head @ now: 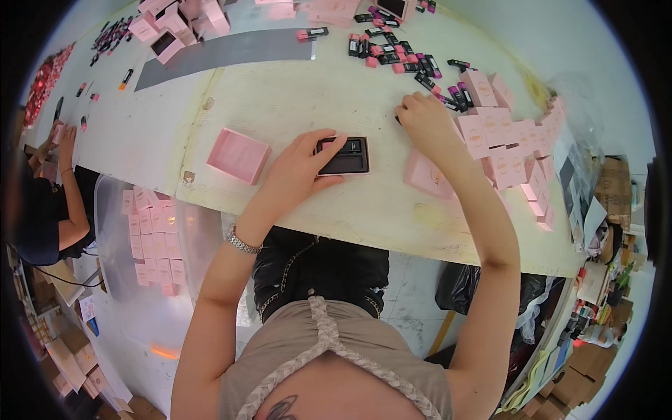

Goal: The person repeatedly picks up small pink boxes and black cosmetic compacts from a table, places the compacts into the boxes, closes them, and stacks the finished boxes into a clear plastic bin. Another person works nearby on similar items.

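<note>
My left hand (299, 168) steadies an open pink box base (368, 157) on the table, its fingers and thumb around the left side. Inside is a black insert (344, 164); a small black-and-pink carton (346, 147) lies in its upper slot, partly under my fingers. To the left lies an empty pink box lid (239, 157), hollow side up. My right hand (425, 123) is curled to the right of the base, closed on a small black carton (397, 121). Only a dark end of it shows. A closed pink box (426, 173) sits below that hand.
Black cartons with pink or purple ends (391, 52) are scattered beyond my right hand. Pink boxes (493, 126) are stacked at the right. A clear plastic bin (113, 231) of pink boxes stands below the table edge at left. A co-worker's hands (63, 139) are at far left.
</note>
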Demonstrator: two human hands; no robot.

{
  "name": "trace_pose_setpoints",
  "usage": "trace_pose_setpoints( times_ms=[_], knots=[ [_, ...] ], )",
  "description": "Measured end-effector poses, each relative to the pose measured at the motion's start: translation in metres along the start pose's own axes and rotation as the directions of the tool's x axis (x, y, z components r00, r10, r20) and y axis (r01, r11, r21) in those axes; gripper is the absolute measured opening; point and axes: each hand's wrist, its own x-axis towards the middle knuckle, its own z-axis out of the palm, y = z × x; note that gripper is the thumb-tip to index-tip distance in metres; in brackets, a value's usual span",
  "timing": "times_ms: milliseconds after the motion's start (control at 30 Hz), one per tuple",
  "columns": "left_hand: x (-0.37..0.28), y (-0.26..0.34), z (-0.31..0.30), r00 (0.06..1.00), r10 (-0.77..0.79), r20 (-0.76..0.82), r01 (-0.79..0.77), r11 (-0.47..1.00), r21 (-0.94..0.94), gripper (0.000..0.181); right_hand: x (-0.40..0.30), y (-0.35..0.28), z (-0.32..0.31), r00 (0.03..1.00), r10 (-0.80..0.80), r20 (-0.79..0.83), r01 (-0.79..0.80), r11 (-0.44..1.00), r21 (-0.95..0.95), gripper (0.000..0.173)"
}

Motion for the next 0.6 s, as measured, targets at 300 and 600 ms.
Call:
trace_pose_setpoints(
  times_ms=[300,600],
  knots=[
    [-0.006,-0.001,-0.002,0.985,-0.165,-0.049,0.158,0.981,-0.111,0.080,0.008,-0.087,-0.057,0.874,0.367,0.319,-0.421,0.241,0.874,0.024],
    [-0.005,0.004,0.002,0.998,-0.044,-0.037,0.046,0.997,0.055,0.076,-0.015,-0.148,-0.018,0.526,0.847,-0.074,-0.459,0.356,0.814,0.021]
  ],
)
